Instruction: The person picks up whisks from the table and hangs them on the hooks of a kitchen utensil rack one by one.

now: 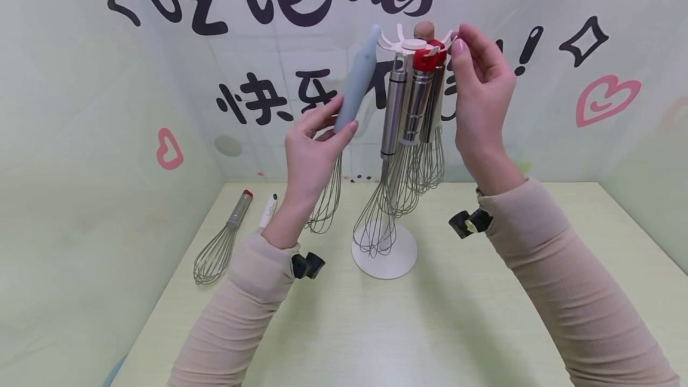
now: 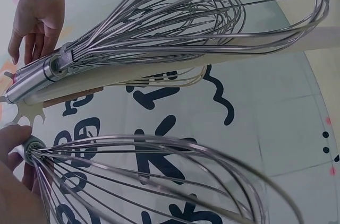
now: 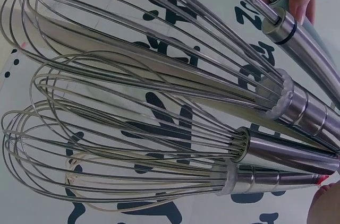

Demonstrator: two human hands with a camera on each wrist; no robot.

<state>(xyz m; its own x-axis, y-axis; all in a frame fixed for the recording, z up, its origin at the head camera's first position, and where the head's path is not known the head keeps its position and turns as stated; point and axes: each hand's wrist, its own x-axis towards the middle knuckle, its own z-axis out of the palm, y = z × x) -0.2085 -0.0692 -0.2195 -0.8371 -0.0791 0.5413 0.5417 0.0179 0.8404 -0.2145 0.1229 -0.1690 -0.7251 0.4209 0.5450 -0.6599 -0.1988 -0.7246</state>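
My left hand (image 1: 312,151) grips the lower part of a whisk's pale blue handle (image 1: 357,76), its wire loops (image 2: 175,155) hanging down. The handle's top end is right at a hook of the white whisk stand (image 1: 414,45), left side. On the stand's far right, my right hand (image 1: 484,91) pinches a hook tip between thumb and finger. Several whisks hang from the stand: one with a plain steel handle (image 1: 395,112), others with red-topped handles (image 1: 424,60), and a wooden-ended one (image 1: 424,30) behind. Their wire loops (image 3: 133,75) overlap in the right wrist view.
The stand's round white base (image 1: 403,264) sits on the pale table (image 1: 365,339). Another red-tipped whisk (image 1: 215,252) lies at the left, beside a white object with a dark tip (image 1: 269,211), partly hidden by my left arm. A printed cloth (image 1: 269,154) rises behind the table.
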